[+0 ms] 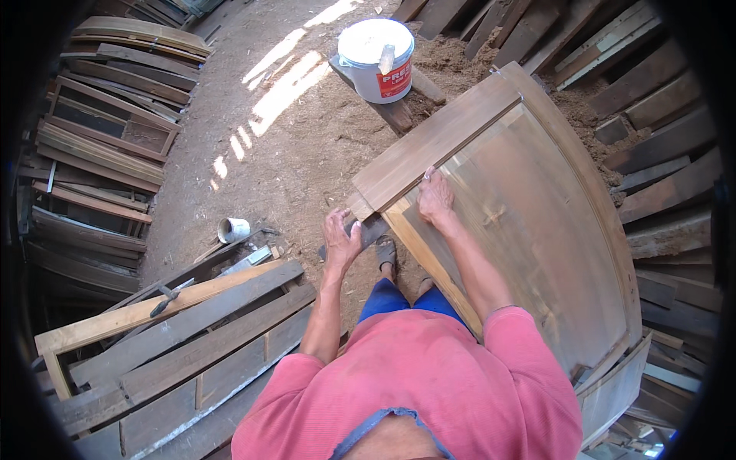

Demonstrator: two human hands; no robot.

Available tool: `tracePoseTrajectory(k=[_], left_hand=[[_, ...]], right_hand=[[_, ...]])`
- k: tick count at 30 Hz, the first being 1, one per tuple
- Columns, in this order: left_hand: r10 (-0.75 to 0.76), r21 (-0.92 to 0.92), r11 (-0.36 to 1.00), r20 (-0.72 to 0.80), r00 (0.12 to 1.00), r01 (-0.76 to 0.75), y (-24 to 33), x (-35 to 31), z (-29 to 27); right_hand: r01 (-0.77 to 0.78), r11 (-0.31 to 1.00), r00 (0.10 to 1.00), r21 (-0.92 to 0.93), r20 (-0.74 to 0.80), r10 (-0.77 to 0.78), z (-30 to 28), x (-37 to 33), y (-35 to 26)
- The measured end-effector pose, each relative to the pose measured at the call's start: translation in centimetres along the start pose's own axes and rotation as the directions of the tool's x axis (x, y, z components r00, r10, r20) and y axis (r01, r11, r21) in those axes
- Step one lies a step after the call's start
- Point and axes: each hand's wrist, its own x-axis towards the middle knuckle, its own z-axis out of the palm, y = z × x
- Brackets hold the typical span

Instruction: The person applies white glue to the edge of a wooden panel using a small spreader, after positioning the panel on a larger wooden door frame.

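At the near corner of the large brown wooden door panel [529, 207], the left hand [340, 239] is gripping a dark tool [373, 228], fingers clamped, while the right hand [435, 195] is pressing flat, fingers together, work unfinished.

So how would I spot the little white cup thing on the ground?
Start at the big wooden door panel the person leans on, then look left across the dirt floor. The small white cup lies tipped beside the plank pile, far smaller than the white bucket.
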Motion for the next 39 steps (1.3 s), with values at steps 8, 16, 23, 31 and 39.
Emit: tracePoseTrajectory(k=[8,16,23,31,39], left_hand=[[0.094,-0.056,0.994,0.094,0.991,-0.089,-1.2,9.1,1.4],[0.221,-0.115,0.972,0.138,0.965,-0.206,-3.2,13.7,2.5],[-0.065,-0.486,0.851,0.278,0.958,0.199,-3.9,25.3,2.9],[-0.174,-0.678,0.387,0.612,0.772,0.625,1.6,40.2,3.2],[-0.193,-0.761,0.438,0.439,0.877,0.478,-0.1,47.3,3.6]], right_hand=[[-0.106,0.993,0.992,0.051,-0.064,0.109,0.7,-0.1,-0.1],[0.051,0.942,0.991,0.332,0.099,-0.089,-6.0,2.1,-3.3],[-0.078,0.875,0.869,0.478,-0.397,0.294,-18.2,15.0,-11.3],[-0.111,0.796,0.899,0.595,-0.281,0.336,-18.2,18.8,-11.4],[0.011,0.387,0.92,0.922,-0.161,0.357,-16.9,2.6,-7.2]])
